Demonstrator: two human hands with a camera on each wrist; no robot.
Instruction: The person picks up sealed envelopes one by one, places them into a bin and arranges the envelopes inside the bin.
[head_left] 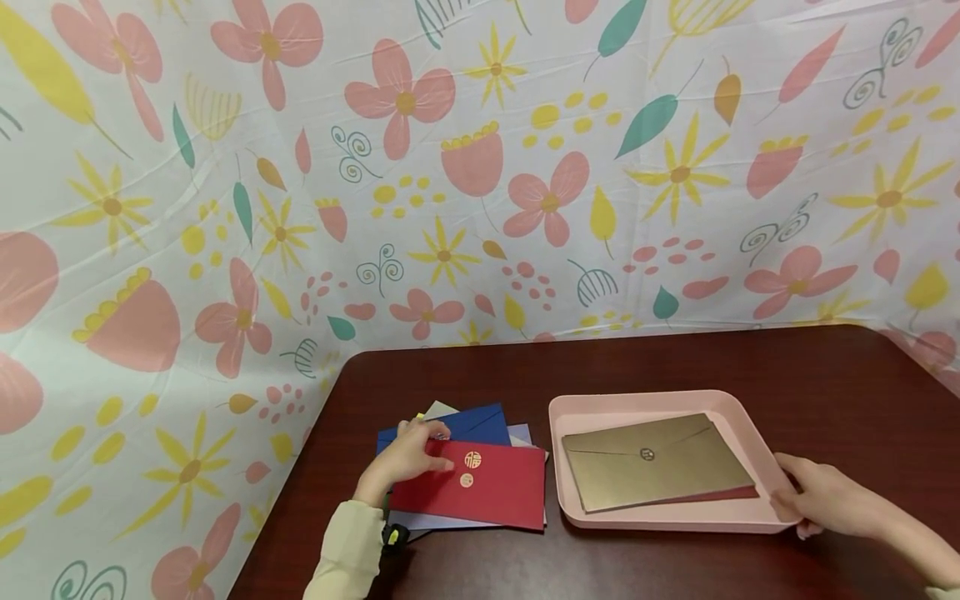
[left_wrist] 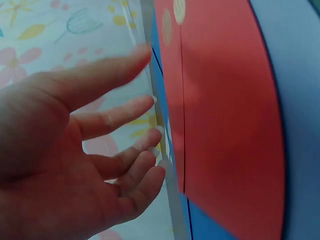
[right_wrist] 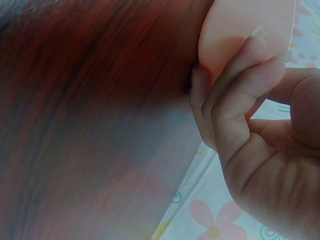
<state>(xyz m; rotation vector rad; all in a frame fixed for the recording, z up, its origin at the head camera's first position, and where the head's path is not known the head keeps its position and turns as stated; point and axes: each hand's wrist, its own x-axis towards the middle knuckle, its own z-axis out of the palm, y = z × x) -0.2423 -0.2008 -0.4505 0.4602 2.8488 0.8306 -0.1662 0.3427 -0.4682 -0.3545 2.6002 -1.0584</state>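
Held L hand (head_left: 408,456), w/ fingers loosely spread, over red env. (head_left: 498,496) at 6 o'clock and gripped pink tray (head_left: 600,412) at 4 o'clock w/ R hand (head_left: 828,500), prob. needing steady rim, light one-edge pinch.

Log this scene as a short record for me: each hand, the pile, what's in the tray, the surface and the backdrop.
Left hand: over the red envelope, fingers relaxed; contact hard to tell
Right hand: holding the pink tray at its near right corner
Pile: red envelope on top, blue envelope beneath, pale edges poking out
In the tray: gold envelope, a red edge showing under it
Surface: dark reddish-brown table
Backdrop: white floral cloth
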